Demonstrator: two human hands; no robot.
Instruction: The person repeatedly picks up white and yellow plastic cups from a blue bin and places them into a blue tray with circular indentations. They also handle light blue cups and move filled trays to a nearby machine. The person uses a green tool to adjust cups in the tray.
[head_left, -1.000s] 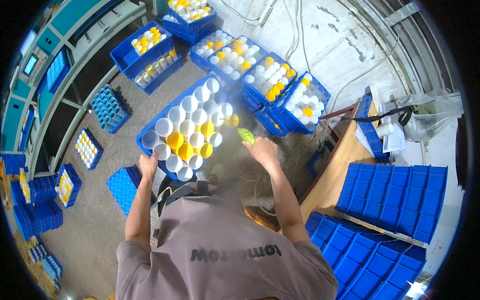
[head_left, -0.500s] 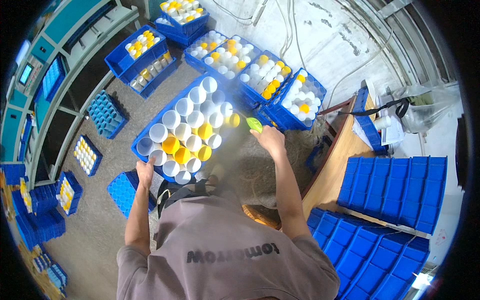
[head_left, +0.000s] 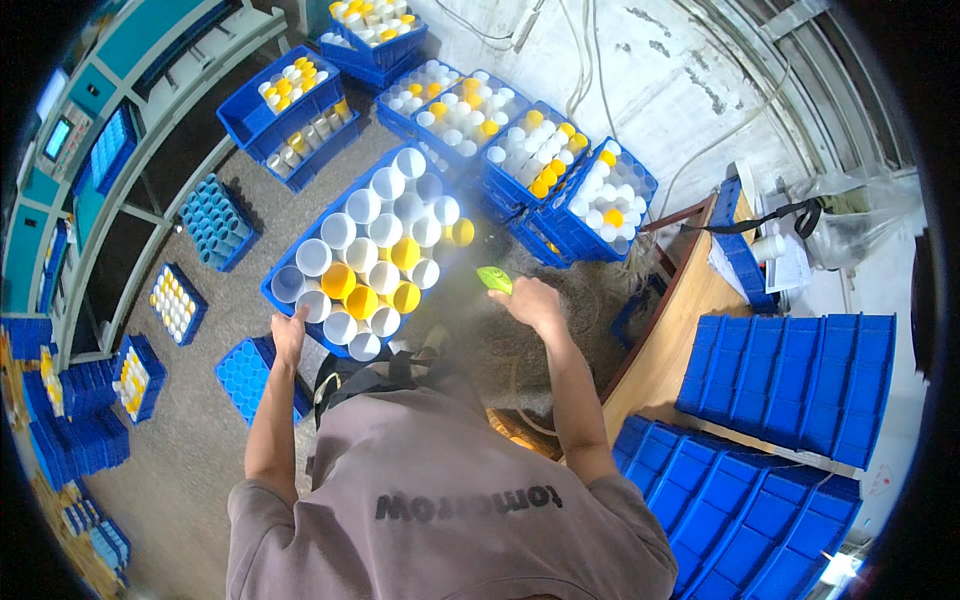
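Observation:
A blue crate packed with upright white and yellow tubes lies tilted in front of me. My left hand grips its near left corner, thumb over the rim. To the right of the crate, my right hand is closed around a small lime-green tool, its tip pointing left toward the tubes. What kind of tool it is cannot be made out, as the fingers cover part of it. A hazy blur hangs between the tool and the crate.
More tube-filled blue crates line the white wall. A blue tray of light-blue cups and smaller trays sit on the floor at left, near a teal machine. Stacked blue crates and a wooden table are at right.
My right hand has moved a little left and down with the green tool, which has turned flatter. The left hand still holds the crate, nearly unmoved.

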